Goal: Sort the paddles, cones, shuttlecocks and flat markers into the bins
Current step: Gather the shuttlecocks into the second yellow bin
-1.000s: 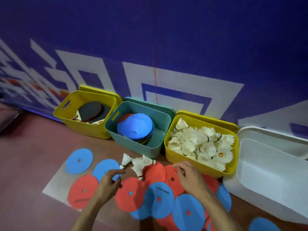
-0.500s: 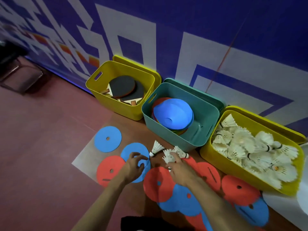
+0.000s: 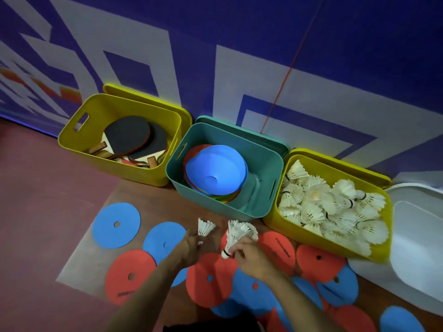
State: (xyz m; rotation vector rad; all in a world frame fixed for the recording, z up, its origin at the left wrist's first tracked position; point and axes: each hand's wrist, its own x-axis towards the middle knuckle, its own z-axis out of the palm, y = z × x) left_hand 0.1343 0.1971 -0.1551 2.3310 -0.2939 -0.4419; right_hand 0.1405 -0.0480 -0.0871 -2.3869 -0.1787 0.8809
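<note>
Blue and red flat markers [image 3: 116, 225] lie scattered on the floor in front of the bins. My left hand [image 3: 191, 248] pinches one white shuttlecock [image 3: 205, 226] by its base. My right hand [image 3: 249, 257] grips a small bunch of shuttlecocks [image 3: 236, 234], feathers pointing up. Both hands hover just in front of the teal bin [image 3: 260, 207], which holds stacked cones [image 3: 217, 170]. The yellow bin on the left [image 3: 100, 109] holds paddles [image 3: 127, 134]. To the right, another yellow bin [image 3: 309, 239] is full of shuttlecocks [image 3: 333, 207].
A white bin [image 3: 417, 248] stands at the far right, nothing visible inside. A blue and white patterned wall [image 3: 239, 56] runs right behind the bins. Bare reddish floor [image 3: 36, 212] spreads to the left.
Both hands have picked shuttlecocks up off the floor: one in the left, a bunch in the right. My view has swung a little to the right.
</note>
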